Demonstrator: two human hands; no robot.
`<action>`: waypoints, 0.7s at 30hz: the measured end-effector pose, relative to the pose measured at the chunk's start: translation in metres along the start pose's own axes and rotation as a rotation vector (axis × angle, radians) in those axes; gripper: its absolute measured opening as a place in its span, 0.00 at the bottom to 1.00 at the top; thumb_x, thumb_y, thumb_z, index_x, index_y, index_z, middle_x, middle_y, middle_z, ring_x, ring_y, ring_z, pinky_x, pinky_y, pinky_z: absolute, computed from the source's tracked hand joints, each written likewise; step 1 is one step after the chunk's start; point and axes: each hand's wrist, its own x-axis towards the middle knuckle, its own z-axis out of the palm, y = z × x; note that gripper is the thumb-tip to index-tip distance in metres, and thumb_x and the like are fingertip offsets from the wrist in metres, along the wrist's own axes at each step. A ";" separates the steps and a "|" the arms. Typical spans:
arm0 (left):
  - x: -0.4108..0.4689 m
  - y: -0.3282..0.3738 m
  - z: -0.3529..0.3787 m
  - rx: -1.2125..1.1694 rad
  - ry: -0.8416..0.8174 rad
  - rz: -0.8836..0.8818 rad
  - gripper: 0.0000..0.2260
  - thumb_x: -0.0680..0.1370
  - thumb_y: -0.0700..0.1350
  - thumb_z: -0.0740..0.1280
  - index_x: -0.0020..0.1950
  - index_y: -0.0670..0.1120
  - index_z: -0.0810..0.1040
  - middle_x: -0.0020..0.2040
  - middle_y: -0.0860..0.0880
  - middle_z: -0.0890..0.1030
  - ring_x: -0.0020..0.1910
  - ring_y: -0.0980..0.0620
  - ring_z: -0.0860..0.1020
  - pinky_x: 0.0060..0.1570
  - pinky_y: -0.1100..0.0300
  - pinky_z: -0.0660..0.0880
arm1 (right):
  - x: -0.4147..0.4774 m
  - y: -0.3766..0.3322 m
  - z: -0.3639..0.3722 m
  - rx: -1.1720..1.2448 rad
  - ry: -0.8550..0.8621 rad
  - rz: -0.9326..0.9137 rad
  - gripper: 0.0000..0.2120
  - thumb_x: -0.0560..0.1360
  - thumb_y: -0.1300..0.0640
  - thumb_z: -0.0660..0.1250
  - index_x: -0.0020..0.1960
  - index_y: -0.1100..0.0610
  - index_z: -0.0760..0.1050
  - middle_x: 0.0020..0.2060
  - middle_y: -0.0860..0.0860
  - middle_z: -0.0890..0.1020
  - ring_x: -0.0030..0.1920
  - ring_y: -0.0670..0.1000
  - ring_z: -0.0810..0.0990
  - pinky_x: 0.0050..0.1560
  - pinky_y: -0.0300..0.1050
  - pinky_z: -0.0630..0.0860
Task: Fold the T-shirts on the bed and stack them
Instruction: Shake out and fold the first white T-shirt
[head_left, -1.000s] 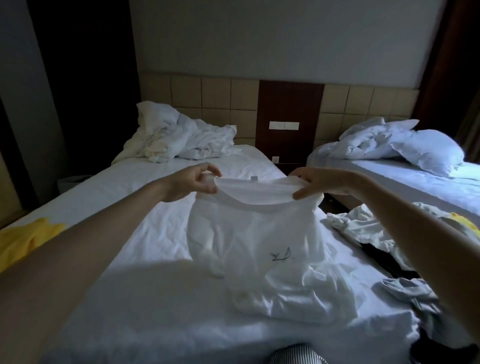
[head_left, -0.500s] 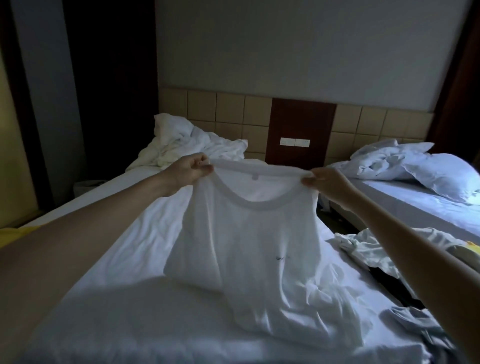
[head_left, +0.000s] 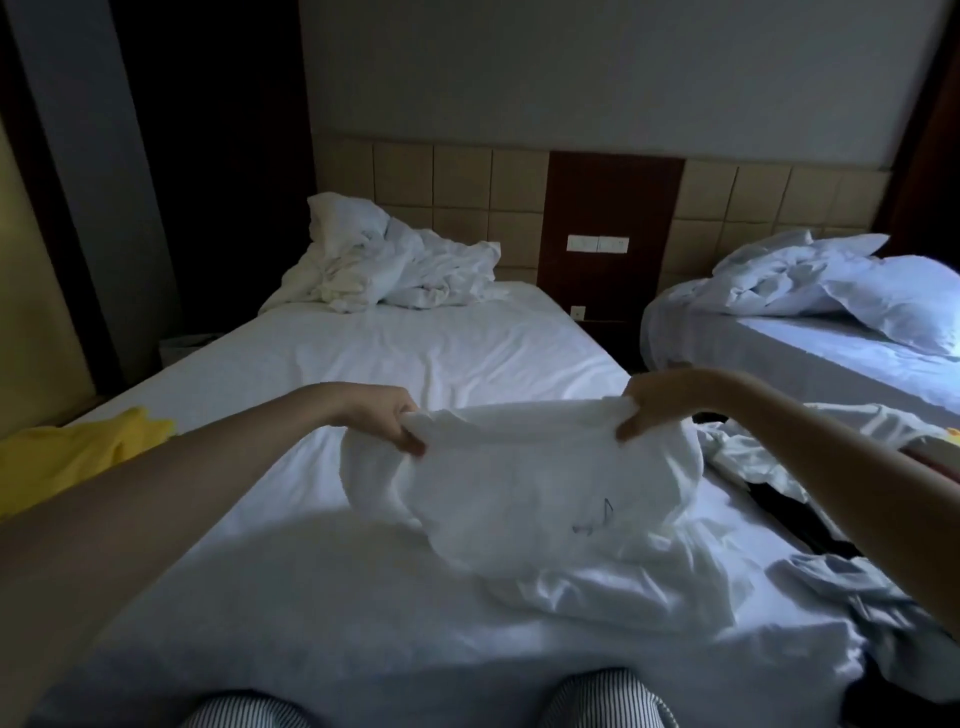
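A white T-shirt (head_left: 524, 488) with a small dark print hangs low over the near bed (head_left: 415, 353), its lower part bunched on the sheet. My left hand (head_left: 387, 421) pinches its top edge on the left. My right hand (head_left: 652, 402) pinches the top edge on the right. A yellow T-shirt (head_left: 78, 457) lies at the bed's left edge. More pale garments (head_left: 769, 457) lie crumpled at the right side, and a greyish one (head_left: 857, 587) sits nearer me.
A rumpled white duvet (head_left: 395, 265) is heaped at the head of the bed. A second bed (head_left: 831, 358) with a pillow stands to the right across a narrow dark gap. My striped knees (head_left: 608, 701) press against the foot of the bed.
Both hands have come down with the white T-shirt, from held up and spread to low over the sheet. The shirt now billows and bunches on the bed.
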 end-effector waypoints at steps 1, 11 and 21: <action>0.000 -0.002 0.003 -0.121 0.026 0.014 0.02 0.74 0.43 0.71 0.43 0.50 0.82 0.43 0.52 0.83 0.46 0.51 0.81 0.43 0.66 0.76 | -0.001 0.005 0.002 0.139 0.043 0.002 0.10 0.72 0.50 0.71 0.45 0.57 0.78 0.36 0.46 0.78 0.38 0.47 0.78 0.34 0.31 0.71; -0.014 0.002 -0.007 -0.523 0.079 0.147 0.24 0.62 0.59 0.77 0.53 0.49 0.78 0.47 0.52 0.84 0.47 0.54 0.82 0.42 0.64 0.77 | -0.019 0.011 0.002 0.651 0.144 -0.159 0.03 0.75 0.54 0.68 0.44 0.51 0.74 0.35 0.42 0.80 0.34 0.40 0.81 0.32 0.28 0.72; -0.005 0.009 -0.054 -0.293 0.474 0.176 0.05 0.79 0.40 0.64 0.44 0.46 0.76 0.40 0.52 0.76 0.41 0.56 0.74 0.39 0.68 0.69 | 0.001 -0.006 -0.037 0.166 0.435 0.005 0.06 0.76 0.56 0.67 0.44 0.59 0.78 0.35 0.49 0.75 0.40 0.50 0.73 0.34 0.36 0.66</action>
